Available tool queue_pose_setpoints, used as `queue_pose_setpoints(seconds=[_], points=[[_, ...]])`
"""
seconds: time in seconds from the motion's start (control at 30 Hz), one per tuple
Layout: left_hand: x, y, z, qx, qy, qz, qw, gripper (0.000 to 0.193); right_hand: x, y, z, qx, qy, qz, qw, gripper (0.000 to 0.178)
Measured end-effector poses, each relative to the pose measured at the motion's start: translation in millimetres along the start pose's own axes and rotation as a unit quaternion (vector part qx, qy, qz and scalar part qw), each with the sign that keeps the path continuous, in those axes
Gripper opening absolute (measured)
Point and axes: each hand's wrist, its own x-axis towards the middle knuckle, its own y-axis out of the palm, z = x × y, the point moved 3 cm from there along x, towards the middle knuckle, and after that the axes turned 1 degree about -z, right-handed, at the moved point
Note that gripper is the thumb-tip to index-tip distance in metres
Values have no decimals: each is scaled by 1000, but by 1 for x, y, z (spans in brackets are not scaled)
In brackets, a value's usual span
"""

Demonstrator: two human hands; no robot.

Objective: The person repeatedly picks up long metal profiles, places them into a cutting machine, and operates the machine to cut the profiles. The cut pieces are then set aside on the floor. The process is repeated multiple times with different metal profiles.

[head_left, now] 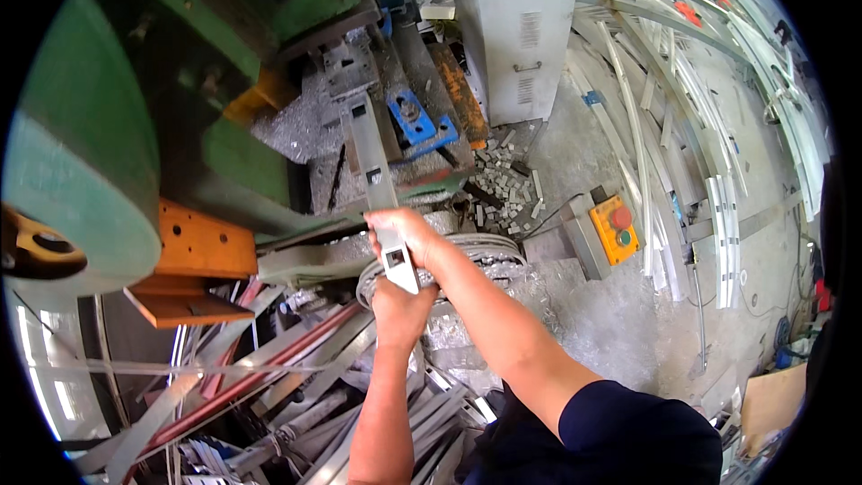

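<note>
A long flat grey metal strip (375, 162) with square punched holes runs from my hands up onto the bed of a green press machine (108, 126). My right hand (406, 232) is wrapped around the strip near its lower end. My left hand (397, 310) grips the strip's near end from below. A blue die block (415, 119) sits on the press bed just right of the strip's far end.
Small metal offcuts (507, 184) litter the floor by a grey control cabinet (516, 31). An orange foot-switch box (613, 229) lies on the floor to the right. Long aluminium profiles (718, 207) lie at right, and more strips (269, 377) pile below the press.
</note>
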Motion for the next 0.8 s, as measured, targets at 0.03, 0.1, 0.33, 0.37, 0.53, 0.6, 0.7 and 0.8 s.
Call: queue_pose_setpoints(seconds=[0.03, 0.1, 0.33, 0.37, 0.53, 0.6, 0.7, 0.8], points=[[-3, -4, 3, 3, -15, 58, 998, 37, -8, 2, -7, -3, -1, -21, 1000, 23], [-7, -11, -1, -50, 2, 56, 997, 38, -22, 5, -17, -86, -103, 2, 991, 22], [-3, -5, 6, -74, -90, 55, 992, 44, -33, 12, -5, -94, -30, -63, 993, 20], [-2, -3, 8, -90, -90, 49, 991, 43, -32, 13, -1, -101, -27, -64, 992, 20], [11, -18, 4, -96, -75, 120, 985, 35, -20, 14, -11, -47, -72, -77, 993, 28], [12, -19, 13, -82, -15, 109, 991, 34, -13, 16, -18, -52, -90, -57, 993, 30], [10, 2, 12, -98, 29, 12, 995, 28, -9, 2, -3, -80, -46, -30, 995, 30], [14, -10, 10, -53, 3, 80, 995, 28, -15, 4, 2, -59, -14, -45, 997, 30]])
